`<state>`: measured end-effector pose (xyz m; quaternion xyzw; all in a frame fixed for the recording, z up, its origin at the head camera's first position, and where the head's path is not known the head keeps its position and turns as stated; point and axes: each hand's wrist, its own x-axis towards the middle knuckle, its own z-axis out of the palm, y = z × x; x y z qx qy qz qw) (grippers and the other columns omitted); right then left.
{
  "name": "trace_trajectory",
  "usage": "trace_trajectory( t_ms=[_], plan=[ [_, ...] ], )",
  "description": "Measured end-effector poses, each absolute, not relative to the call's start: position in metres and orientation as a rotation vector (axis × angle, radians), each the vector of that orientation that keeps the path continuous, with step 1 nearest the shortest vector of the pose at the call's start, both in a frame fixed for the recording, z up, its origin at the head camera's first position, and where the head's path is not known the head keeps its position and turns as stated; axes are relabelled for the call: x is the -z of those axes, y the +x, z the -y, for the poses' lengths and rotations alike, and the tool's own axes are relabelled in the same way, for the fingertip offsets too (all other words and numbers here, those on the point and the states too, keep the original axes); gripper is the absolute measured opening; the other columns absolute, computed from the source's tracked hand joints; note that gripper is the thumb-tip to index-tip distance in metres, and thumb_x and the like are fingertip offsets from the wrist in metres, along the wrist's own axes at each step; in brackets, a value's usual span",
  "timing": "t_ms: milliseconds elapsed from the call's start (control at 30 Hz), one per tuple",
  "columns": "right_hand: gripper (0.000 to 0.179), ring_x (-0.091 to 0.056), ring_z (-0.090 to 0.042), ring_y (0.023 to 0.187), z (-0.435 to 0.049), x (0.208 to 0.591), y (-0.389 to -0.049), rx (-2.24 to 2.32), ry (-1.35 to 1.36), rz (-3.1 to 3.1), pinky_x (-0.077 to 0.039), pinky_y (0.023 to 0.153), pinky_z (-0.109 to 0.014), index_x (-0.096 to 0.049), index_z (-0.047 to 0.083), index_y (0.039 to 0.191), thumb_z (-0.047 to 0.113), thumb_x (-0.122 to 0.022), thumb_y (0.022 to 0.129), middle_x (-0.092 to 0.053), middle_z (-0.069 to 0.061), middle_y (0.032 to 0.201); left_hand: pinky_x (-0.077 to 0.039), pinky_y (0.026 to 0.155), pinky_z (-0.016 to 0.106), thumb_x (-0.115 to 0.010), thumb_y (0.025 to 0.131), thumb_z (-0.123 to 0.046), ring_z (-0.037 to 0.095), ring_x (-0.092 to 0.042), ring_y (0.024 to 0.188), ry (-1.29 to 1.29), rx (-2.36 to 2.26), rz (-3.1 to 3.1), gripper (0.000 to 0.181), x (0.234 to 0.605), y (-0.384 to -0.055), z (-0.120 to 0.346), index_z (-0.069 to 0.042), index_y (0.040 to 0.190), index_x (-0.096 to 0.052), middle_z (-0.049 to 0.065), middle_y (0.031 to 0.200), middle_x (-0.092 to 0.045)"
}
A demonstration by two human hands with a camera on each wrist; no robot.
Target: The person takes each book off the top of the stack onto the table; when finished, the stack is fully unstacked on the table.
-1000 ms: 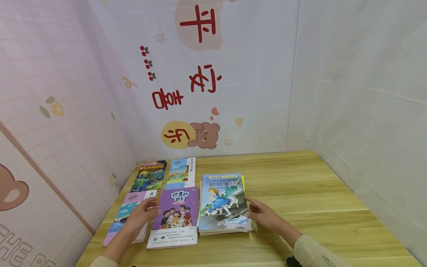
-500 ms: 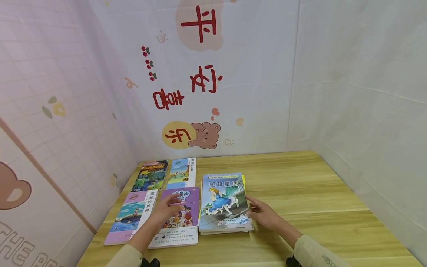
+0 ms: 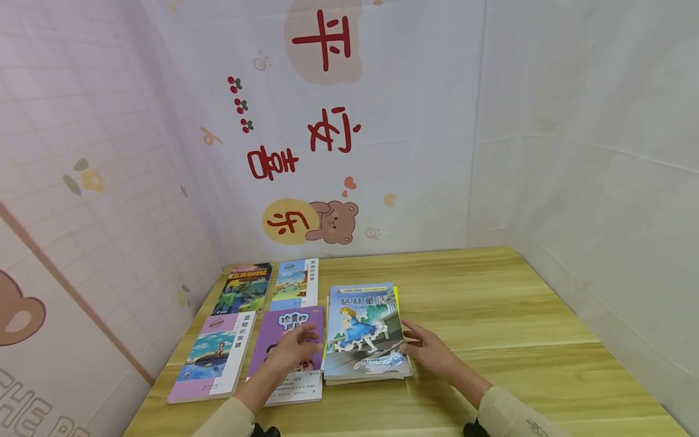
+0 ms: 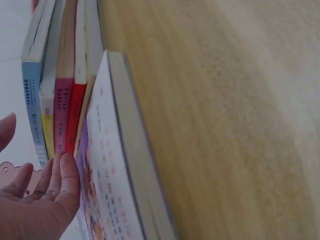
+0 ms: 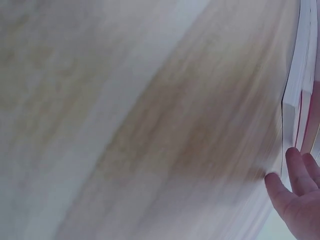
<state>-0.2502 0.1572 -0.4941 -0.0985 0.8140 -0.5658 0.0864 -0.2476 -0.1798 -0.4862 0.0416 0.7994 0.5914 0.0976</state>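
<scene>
A stack of several children's books [image 3: 363, 340], topped by a blue-covered one with a girl in a blue dress, lies mid-table. My left hand [image 3: 297, 351] is over a purple book [image 3: 262, 352] just left of the stack, covering part of its cover. In the left wrist view, the extended fingers of the left hand [image 4: 42, 202] are at the blue, yellow, pink and red spines [image 4: 62, 110]. My right hand [image 3: 428, 353] is at the stack's right side. The right wrist view has the right hand [image 5: 300, 200] with fingertips at the page edges [image 5: 295, 110], fingers fairly straight.
A pink-and-white book [image 3: 213, 358] lies at the left, with a dark green jungle-cover book [image 3: 243, 288] and a light blue book [image 3: 295, 285] behind. The wooden table [image 3: 524, 340] extends to the right. Printed white cloth [image 3: 415, 121] hangs behind and at both sides.
My left hand has moved right, from over the pink-and-white book across the purple book to the stack's left side. The right hand stays at the stack's right edge.
</scene>
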Motion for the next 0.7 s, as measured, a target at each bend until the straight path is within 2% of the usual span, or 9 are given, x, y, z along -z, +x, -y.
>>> trace_trajectory(
  t_ms=[233, 500, 700],
  plan=[
    [0.072, -0.056, -0.049, 0.117, -0.156, 0.496, -0.249, 1.737, -0.406, -2.374, -0.048, 0.097, -0.052, -0.029, -0.012, 0.149, 0.006, -0.069, 0.092, -0.049, -0.038, 0.134, -0.053, 0.089, 0.043, -0.073, 0.090, -0.011, 0.037, -0.056, 0.115, 0.150, -1.738, -2.352, 0.065, 0.495, -0.248, 0.176, 0.009, 0.143, -0.041, 0.026, 0.130, -0.054],
    [0.074, -0.057, -0.046, 0.117, -0.152, 0.501, -0.249, 1.696, -0.325, -2.423, -0.048, 0.097, -0.053, -0.032, -0.009, 0.150, 0.009, -0.072, 0.090, -0.052, -0.034, 0.134, -0.052, 0.089, 0.043, -0.075, 0.089, -0.016, 0.036, -0.057, 0.114, 0.128, -1.753, -2.337, 0.069, 0.500, -0.248, 0.177, 0.009, 0.144, -0.041, 0.025, 0.130, -0.054],
    [0.069, -0.057, -0.045, 0.117, -0.149, 0.501, -0.249, 1.698, -0.254, -2.464, -0.047, 0.098, -0.054, -0.038, -0.007, 0.148, 0.006, -0.072, 0.090, -0.055, -0.031, 0.133, -0.054, 0.086, 0.042, -0.079, 0.087, -0.022, 0.036, -0.057, 0.114, 0.083, -1.707, -2.384, 0.075, 0.504, -0.249, 0.174, 0.007, 0.145, -0.041, 0.024, 0.131, -0.053]
  ],
)
